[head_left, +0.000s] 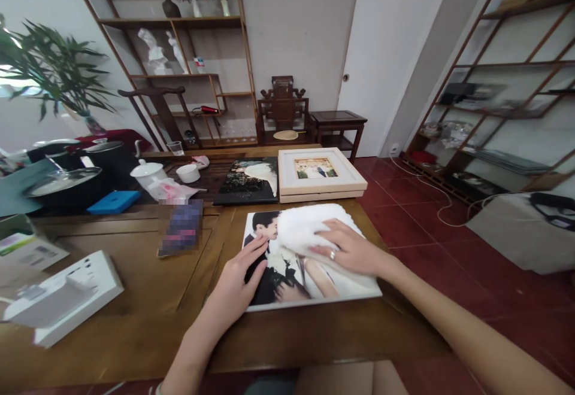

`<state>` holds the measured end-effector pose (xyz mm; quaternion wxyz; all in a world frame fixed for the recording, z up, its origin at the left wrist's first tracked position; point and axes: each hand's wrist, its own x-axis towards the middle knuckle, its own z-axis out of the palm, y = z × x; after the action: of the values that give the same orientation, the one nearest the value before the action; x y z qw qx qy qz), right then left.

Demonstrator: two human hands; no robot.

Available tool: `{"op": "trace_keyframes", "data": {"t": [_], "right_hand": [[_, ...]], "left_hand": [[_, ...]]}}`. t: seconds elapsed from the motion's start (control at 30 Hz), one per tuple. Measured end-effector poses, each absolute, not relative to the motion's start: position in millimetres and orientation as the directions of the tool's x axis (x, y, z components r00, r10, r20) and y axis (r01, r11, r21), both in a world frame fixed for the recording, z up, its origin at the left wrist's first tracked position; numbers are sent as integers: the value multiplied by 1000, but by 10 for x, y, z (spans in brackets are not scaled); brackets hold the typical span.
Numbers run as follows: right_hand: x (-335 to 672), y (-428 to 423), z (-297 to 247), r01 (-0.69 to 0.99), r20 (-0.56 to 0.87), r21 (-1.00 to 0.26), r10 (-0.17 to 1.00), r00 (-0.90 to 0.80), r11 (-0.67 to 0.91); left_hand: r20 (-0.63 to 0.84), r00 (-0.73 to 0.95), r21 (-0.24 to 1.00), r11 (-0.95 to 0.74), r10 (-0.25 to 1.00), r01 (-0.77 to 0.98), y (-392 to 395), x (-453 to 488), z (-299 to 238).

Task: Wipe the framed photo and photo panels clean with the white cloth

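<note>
Cloth of thick white pile [300, 227] lies bunched on a rectangular, white-edged photo panel [287, 275], which rests on the brown wooden table [314, 341]. The person's right hand [353, 248] spreads over the cloth, fingers slightly bent; whether they grip it cannot be told. The left hand [238, 272] lies on the panel's left side, fingers extended, grasping nothing. The cloth should prove light and soft, easily gathered from above; the panel looks stiff and scratchable, best taken by opposite edges. Counted: one cloth, one panel; beyond the panel, one dark photo plaque [249, 181] and a pale wood picture frame [323, 170], perhaps two stacked; to its left, one flat blue box [114, 202].
</note>
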<state>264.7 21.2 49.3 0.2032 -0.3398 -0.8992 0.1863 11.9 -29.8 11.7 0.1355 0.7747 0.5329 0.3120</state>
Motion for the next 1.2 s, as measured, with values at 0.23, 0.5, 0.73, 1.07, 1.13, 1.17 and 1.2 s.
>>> {"op": "trace_keyframes", "data": {"t": [0.23, 0.5, 0.73, 1.07, 1.13, 1.17, 1.2], "right_hand": [[2448, 621, 510, 579, 300, -479, 743, -598, 659], [2520, 84, 463, 599, 256, -471, 750, -609, 647], [2655, -647, 740, 438, 90, -613, 609, -788, 657], [2535, 9, 512, 518, 228, -518, 694, -683, 680], [2443, 270, 499, 524, 261, -495, 694, -671, 693], [2395, 386, 503, 521, 277, -489, 691, -668, 700], [2350, 485, 510, 517, 291, -486, 688, -665, 705]], "left_hand": [[331, 231, 557, -387, 915, 735, -302, 119, 115], [354, 231, 560, -403, 906, 724, -300, 117, 107], [354, 234, 552, -404, 906, 730, -304, 127, 114], [350, 237, 554, -404, 906, 728, -307, 131, 127], [344, 232, 561, -397, 910, 726, -309, 132, 128], [339, 229, 565, -392, 912, 726, -309, 132, 126], [333, 229, 567, -388, 915, 727, -308, 131, 124]]}}
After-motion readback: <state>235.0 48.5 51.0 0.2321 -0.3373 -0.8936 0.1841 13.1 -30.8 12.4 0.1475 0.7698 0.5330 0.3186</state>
